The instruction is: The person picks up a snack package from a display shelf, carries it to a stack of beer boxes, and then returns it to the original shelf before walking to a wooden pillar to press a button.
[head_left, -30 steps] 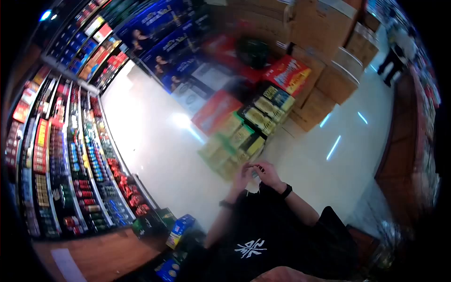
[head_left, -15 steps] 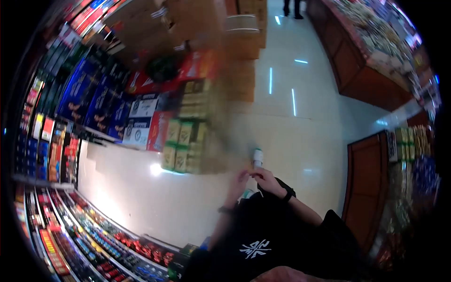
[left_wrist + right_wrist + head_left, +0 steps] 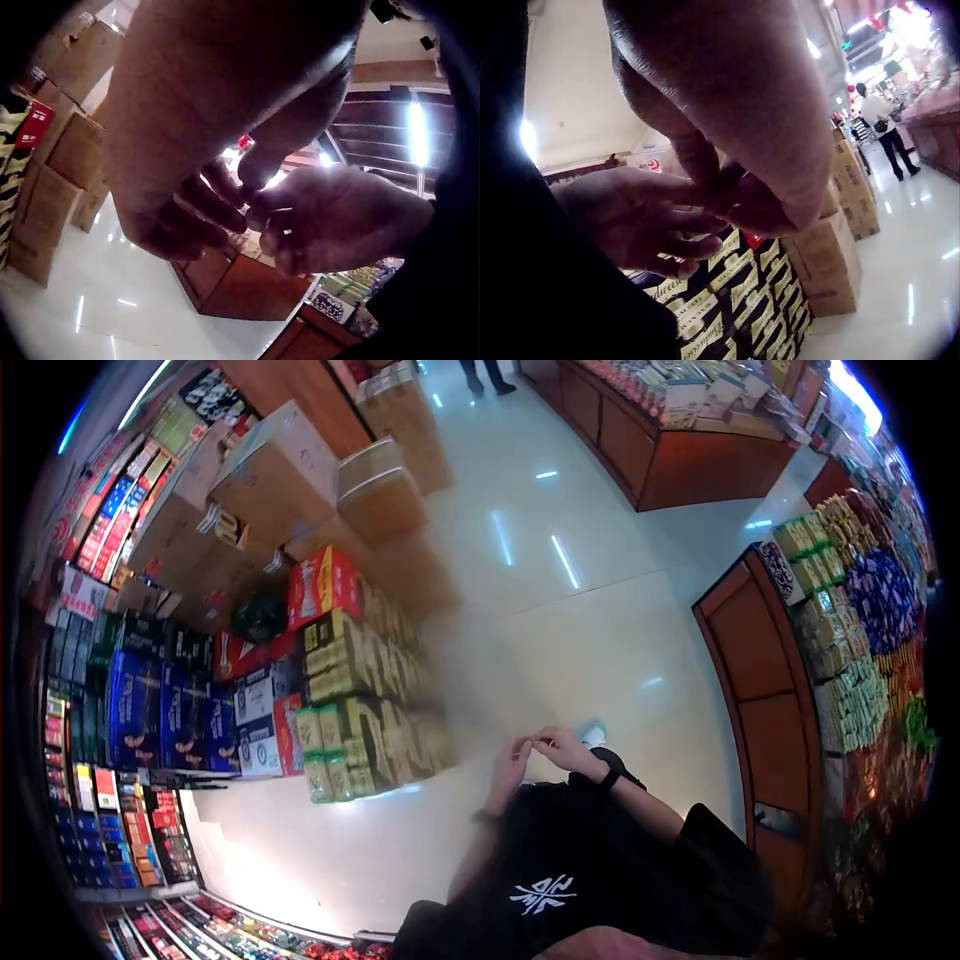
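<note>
Both bare hands meet in front of the dark shirt, near the bottom middle of the head view. My left hand (image 3: 508,770) comes in from the left, its fingers loosely bent and spread. My right hand (image 3: 568,748) touches its fingertips, with the fingers and thumb lightly curled. In the left wrist view the right hand (image 3: 337,221) faces the left fingers, the tips overlapping in shadow. The right wrist view has the left hand (image 3: 622,214) with its fingers apart. No object shows between the hands. A black band (image 3: 608,778) circles the right wrist.
Beer cartons (image 3: 375,750) are stacked on the floor ahead left, with cardboard boxes (image 3: 275,465) behind them. A wooden counter (image 3: 765,700) bearing packaged goods stands at right. Shiny floor (image 3: 570,640) runs between. A person (image 3: 889,127) stands farther along the aisle.
The head view has swung right: the cartons and boxes have shifted left, and the wooden counter has come in at right. The hands stay together at the same place before the body.
</note>
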`<state>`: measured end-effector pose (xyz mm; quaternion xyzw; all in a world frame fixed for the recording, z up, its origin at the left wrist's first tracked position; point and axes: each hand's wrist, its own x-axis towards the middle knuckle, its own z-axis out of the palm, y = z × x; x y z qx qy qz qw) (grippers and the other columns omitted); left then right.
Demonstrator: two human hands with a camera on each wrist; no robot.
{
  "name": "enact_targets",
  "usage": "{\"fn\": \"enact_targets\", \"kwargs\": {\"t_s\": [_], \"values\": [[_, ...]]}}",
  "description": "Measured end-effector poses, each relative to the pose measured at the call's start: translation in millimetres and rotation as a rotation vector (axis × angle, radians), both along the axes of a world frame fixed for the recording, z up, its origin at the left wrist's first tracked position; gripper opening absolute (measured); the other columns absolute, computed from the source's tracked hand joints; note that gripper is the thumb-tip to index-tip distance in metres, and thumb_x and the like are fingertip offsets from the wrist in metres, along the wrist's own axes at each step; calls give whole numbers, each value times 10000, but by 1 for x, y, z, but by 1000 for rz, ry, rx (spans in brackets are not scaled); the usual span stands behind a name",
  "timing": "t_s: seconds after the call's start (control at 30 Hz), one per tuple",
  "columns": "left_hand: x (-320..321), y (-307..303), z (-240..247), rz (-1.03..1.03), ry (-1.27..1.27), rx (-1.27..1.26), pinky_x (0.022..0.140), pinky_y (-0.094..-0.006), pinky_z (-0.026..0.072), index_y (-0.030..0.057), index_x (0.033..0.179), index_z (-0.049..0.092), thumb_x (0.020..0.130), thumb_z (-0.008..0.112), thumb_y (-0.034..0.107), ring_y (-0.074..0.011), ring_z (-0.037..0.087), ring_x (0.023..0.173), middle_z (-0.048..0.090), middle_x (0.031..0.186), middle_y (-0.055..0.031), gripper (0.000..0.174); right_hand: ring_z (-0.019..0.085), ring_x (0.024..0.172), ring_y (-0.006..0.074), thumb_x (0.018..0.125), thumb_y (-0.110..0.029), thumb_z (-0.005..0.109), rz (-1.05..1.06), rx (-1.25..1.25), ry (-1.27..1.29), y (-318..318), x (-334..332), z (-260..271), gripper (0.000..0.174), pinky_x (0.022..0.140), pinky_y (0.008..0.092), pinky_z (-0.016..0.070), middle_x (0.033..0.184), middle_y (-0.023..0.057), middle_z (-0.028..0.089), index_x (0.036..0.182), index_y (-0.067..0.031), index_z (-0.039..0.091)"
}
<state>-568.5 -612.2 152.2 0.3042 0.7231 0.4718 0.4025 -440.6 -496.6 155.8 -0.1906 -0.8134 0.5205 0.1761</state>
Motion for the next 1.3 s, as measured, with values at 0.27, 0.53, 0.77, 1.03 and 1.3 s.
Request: {"fn": "enact_targets", "kwargs": {"t_s": [0.27, 0.53, 0.77, 1.03, 1.3], "values": [[62, 130, 35, -327, 66, 13, 832, -326, 487, 30, 1117, 614, 950, 559, 248, -175, 622, 959, 665, 1026, -91, 280, 565, 1047, 174, 889, -84, 467, -4, -686, 181, 95, 84, 38, 254, 977, 323, 407, 1112, 71, 640, 1063, -9, 636], [135, 251, -22, -549, 9, 163, 825, -330, 505, 28, 1127, 608, 950, 563, 251, -199, 639, 942, 663, 1030, -118, 289, 586, 1044, 233, 917, -95, 431, -346, -1025, 403, 180, 182, 8, 295, 962, 345, 419, 1114, 134, 636, 1102, 5, 638], [186, 315, -29, -856, -105, 72, 817, -305, 506, 10, 1152, 574, 937, 580, 194, -188, 639, 929, 656, 1026, -128, 283, 656, 814, 244, 905, -243, 513, -704, -461, -34, 200, 249, 25, 280, 741, 391, 508, 889, 132, 693, 960, -34, 690], [235, 385, -17, -1074, -82, 49, 819, -304, 499, 13, 1168, 551, 922, 604, 183, -181, 627, 931, 640, 1023, -115, 304, 666, 897, 223, 844, -272, 632, -952, -385, -112, 235, 301, -4, 265, 780, 360, 507, 965, 143, 697, 989, -64, 705], [283, 499, -43, -1123, -81, -85, 860, -328, 487, 28, 1232, 534, 951, 554, 238, -190, 619, 979, 636, 1088, -121, 352, 660, 903, 258, 841, -268, 610, -1032, -148, -349, 325, 348, 38, 259, 819, 356, 493, 930, 145, 692, 978, -70, 703]]}}
